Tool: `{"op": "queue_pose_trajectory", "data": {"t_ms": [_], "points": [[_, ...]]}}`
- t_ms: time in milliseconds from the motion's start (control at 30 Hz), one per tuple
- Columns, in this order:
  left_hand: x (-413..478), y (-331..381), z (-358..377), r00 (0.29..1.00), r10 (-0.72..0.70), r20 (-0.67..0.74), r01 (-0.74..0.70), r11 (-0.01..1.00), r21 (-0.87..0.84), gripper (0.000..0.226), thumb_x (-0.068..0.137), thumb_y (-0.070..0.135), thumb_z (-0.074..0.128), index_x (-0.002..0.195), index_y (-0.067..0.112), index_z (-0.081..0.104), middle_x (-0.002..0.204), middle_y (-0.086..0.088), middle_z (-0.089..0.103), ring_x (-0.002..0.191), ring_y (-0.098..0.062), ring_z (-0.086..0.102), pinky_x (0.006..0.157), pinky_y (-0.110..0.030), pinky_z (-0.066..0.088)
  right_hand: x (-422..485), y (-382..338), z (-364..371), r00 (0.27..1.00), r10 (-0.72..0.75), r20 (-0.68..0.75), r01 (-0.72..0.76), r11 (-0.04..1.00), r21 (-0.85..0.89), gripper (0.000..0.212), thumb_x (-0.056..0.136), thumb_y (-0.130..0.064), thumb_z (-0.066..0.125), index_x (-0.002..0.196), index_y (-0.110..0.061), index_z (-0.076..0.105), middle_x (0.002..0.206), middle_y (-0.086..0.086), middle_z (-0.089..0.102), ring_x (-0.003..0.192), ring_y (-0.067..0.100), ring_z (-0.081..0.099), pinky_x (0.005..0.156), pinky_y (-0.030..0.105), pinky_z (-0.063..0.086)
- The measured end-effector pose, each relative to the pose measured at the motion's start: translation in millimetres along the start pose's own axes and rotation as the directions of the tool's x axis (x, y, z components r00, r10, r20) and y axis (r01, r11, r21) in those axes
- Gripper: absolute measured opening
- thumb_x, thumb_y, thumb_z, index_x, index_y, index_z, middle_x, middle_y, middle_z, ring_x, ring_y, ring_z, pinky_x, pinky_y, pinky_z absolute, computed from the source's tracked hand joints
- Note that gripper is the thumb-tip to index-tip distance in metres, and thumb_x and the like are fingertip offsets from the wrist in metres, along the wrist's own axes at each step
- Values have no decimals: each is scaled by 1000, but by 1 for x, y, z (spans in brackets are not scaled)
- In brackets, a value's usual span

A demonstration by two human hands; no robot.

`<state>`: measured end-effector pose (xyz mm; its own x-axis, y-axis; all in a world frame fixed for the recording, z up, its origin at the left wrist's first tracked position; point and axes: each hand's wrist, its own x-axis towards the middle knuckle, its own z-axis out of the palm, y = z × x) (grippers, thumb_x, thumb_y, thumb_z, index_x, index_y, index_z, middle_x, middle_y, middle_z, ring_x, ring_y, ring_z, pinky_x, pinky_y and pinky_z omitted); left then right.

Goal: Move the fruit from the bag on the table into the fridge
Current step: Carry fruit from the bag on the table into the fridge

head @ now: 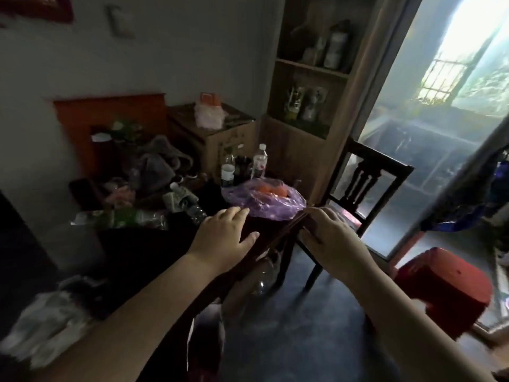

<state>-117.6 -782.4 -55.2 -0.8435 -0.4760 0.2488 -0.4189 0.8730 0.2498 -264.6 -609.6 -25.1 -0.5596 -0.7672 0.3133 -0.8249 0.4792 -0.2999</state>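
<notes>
Orange fruit [271,190] in crinkled purple bag [264,205]

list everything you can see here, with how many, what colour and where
bag: one, purple, table's far corner
fruit: at least two, orange, inside bag
bottles: two upright, clear, behind bag
table: one, dark, cluttered
chair: one, dark wood, right of table
shelf: one, brown, by the door
box: one, brown, against wall
stool: one, red, floor at right
left hand: open, empty, flat near bag
right hand: at table's edge, grip unclear
</notes>
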Motion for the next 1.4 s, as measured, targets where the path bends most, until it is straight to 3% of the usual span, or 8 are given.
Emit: {"op": "queue_pose_trajectory", "data": {"t_ms": [633,900,1167,1400], "points": [[268,34,144,989,-121,81,117,992,51,59,96,47,38,147,20,27,152,0,30,139,-16,25,111,-35,23,220,230,68,980,-78,183,67,996,67,48,92,-33,55,137,-19,45,136,-2,50,123,18,48,96,27,40],[322,-3,184,969,-220,111,219,975,21,52,96,43,40,142,17,38,147,-2,38,136,-19,32,109,-35,27,286,233,146,925,-184,333,125,974,190,47,93,-26,52,139,-18,42,138,-1,47,122,20,48,93,26,38],[389,-51,255,924,-292,247,316,947,-60,41,97,36,40,131,15,51,135,-2,51,126,-21,42,104,-35,34,352,240,232,862,-127,491,28,979,204,42,94,-18,47,136,-17,47,135,1,51,121,20,49,94,26,38],[423,-88,302,887,-211,410,260,963,-67,47,96,29,42,141,18,38,146,-1,38,135,-19,32,110,-36,28,385,247,294,767,-108,632,30,991,133,40,98,-26,40,137,-22,44,139,-1,46,126,20,44,101,33,38]]}}
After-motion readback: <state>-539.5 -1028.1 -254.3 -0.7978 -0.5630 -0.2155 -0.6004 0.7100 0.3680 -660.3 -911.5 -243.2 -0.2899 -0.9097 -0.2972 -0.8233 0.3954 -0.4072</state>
